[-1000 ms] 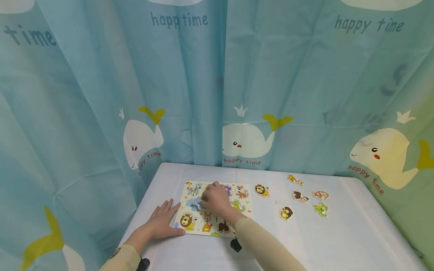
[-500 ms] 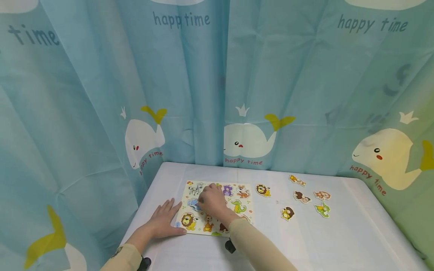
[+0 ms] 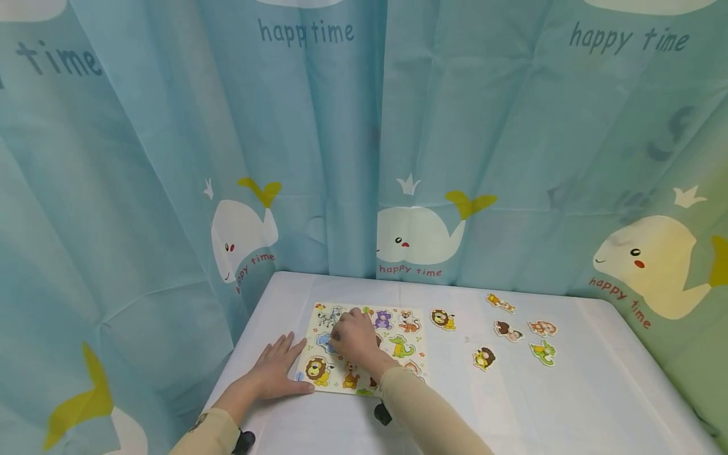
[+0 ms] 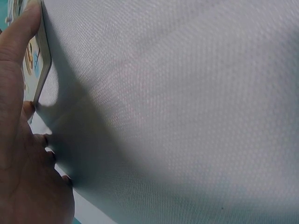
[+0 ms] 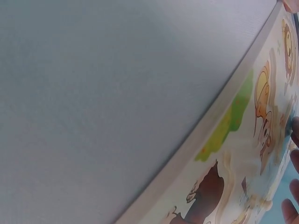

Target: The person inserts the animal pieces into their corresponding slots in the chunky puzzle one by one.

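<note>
Head view, and all the action is on the puzzle board (image 5: 168,186): the right hand (image 3: 357,335) curls down over the blue animal piece (image 3: 325,342), its fingers seemingly pinching it at the board's left-middle spot! Down at the lower-left corner, the left hand (image 3: 275,373) spreads wide, thumb against the board's edge, and that looks like a smart brace against sliding. What this step wants, I'd judge, is patience: match the outline to its recess, turn it slightly if an edge rides up, then press evenly rather than on one side. Alongside, the loose lion piece (image 3: 443,319) and several others lie on the white table (image 3: 455,411). Now the lettering: the curtain (image 3: 341,126) shouts "happy time" again and again, grey up top, red beneath the whales, one "y" lost in a fold. No brand name can be read.
</note>
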Available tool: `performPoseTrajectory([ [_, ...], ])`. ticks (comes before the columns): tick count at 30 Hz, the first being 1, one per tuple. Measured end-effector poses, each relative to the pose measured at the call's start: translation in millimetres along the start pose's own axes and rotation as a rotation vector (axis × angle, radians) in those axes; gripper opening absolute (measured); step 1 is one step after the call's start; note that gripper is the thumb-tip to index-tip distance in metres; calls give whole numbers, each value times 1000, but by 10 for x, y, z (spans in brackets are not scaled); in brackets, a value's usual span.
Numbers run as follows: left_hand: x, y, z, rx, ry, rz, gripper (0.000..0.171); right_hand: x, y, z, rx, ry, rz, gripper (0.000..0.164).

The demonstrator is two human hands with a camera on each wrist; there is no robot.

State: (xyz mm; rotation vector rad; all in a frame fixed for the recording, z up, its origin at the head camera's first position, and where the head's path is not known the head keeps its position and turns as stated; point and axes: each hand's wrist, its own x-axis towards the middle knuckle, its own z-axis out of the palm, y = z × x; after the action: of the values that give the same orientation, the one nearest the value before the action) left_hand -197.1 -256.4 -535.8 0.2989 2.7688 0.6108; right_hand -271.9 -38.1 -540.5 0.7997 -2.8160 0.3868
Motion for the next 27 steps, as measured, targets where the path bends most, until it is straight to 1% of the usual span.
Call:
performPoseTrajectory([
  [6, 18, -48, 37, -25, 9, 31, 114, 21, -4, 27, -6, -1, 1, 14],
  [9, 17, -62, 54, -24, 6, 28, 116, 34, -8, 45, 0, -4, 5, 15],
  [16, 49, -107, 114, -22, 46, 32, 117, 48, -19, 67, 16, -7, 13, 14],
  [18, 51, -110, 119, -19, 47, 25, 116, 48, -20, 68, 17, -5, 15, 14],
  [27, 5, -38, 27, -19, 5, 20, 114, 43, -53, 69, 7, 14, -3, 13],
])
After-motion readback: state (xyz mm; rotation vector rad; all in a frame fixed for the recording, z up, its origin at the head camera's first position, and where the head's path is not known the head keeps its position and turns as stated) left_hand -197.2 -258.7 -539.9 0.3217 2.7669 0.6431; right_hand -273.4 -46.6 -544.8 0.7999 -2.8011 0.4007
